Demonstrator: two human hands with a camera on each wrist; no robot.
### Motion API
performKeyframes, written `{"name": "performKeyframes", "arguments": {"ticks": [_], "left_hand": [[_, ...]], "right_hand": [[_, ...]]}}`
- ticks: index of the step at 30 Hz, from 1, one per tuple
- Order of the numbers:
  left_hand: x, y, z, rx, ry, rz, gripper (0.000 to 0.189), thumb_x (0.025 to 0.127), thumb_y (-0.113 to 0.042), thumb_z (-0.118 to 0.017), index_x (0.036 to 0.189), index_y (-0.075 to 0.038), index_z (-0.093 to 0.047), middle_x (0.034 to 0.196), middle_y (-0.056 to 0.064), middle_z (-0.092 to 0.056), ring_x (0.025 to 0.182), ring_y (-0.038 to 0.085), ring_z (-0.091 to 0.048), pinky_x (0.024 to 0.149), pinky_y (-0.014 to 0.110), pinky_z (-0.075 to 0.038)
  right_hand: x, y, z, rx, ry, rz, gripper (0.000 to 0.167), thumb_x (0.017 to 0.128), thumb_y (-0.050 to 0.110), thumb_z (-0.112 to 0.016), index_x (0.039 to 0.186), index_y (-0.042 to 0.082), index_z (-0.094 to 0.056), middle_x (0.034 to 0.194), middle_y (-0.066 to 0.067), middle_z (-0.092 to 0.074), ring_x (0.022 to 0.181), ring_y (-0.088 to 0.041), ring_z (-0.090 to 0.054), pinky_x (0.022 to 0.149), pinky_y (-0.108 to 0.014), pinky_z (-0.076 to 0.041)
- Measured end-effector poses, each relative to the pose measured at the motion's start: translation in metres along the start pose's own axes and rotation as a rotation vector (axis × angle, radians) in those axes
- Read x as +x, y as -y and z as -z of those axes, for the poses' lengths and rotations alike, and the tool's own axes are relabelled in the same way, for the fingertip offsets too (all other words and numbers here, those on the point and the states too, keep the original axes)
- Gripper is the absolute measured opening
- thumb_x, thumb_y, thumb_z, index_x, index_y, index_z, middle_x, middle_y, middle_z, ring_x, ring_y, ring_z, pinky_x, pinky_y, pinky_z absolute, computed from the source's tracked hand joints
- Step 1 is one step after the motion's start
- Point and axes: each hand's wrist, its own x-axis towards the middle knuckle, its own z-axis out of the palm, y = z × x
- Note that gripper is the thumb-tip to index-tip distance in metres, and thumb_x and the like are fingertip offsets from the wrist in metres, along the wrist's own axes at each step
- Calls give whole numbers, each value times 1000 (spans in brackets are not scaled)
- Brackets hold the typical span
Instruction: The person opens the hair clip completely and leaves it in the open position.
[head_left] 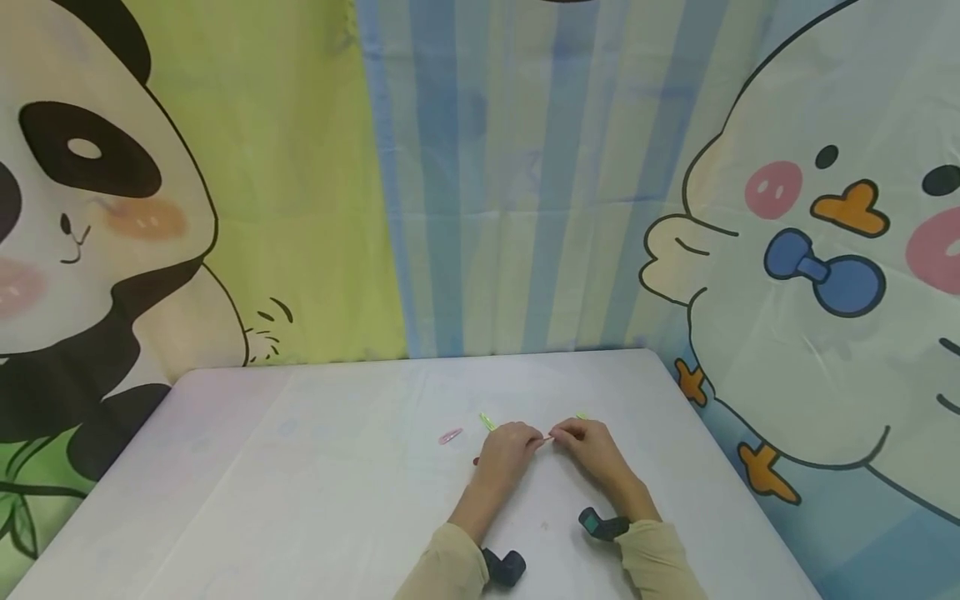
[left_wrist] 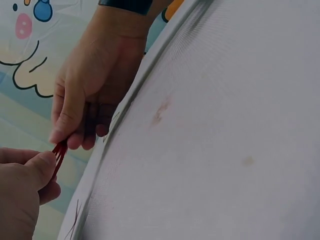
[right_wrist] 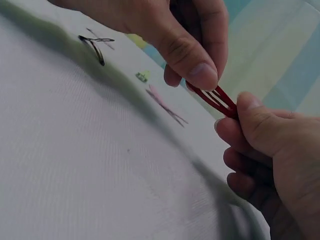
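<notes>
A red snap hair clip is stretched between the two hands, close over the table. My left hand pinches one end between thumb and forefinger. At the other end, the thumb and forefinger of my right hand grip it. The fingertips cover both ends of the clip; its slotted middle shows in the right wrist view. Left of the left hand lie a pink hair clip and a green clip. Another green piece peeks out behind the right hand, and a small dark red thing beside the left wrist.
The white table reaches back to a striped curtain. In the right wrist view a dark clip stands spread on the table. Each wrist wears a black camera, the left one low over the table.
</notes>
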Motion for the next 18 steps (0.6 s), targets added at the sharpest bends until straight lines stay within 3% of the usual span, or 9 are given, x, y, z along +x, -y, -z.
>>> {"name": "performKeyframes", "arguments": {"ticks": [4,8,13,18], "left_hand": [[-1,3,0,-153,-9,58,5,83,-22,-72,87,-19,-74,82,-9,-71,78,2,-65,71,15,-50],[0,6,3,-313,24,186,7,82,-21,-74,87,-17,-76,84,-8,-72,76,1,-63,68,15,-50],[0,11,10,-404,67,343,16,82,-20,-74,97,-15,-75,89,-6,-73,78,2,-63,69,18,-51],[0,17,14,-519,110,440,18,84,-21,-73,100,-15,-74,89,-5,-74,76,0,-65,68,17,-52]], "right_hand": [[1,6,2,71,33,-100,10,87,31,-67,87,22,-73,84,8,-71,84,-10,-61,76,-26,-47],[1,11,3,108,59,-159,9,86,30,-69,89,22,-72,87,7,-71,87,-12,-60,77,-29,-45],[1,17,1,103,57,-185,8,85,28,-71,91,24,-73,94,6,-70,89,-14,-60,77,-29,-47],[1,21,-2,103,31,-208,12,82,33,-72,92,26,-73,98,7,-70,95,-14,-60,82,-32,-50]]}}
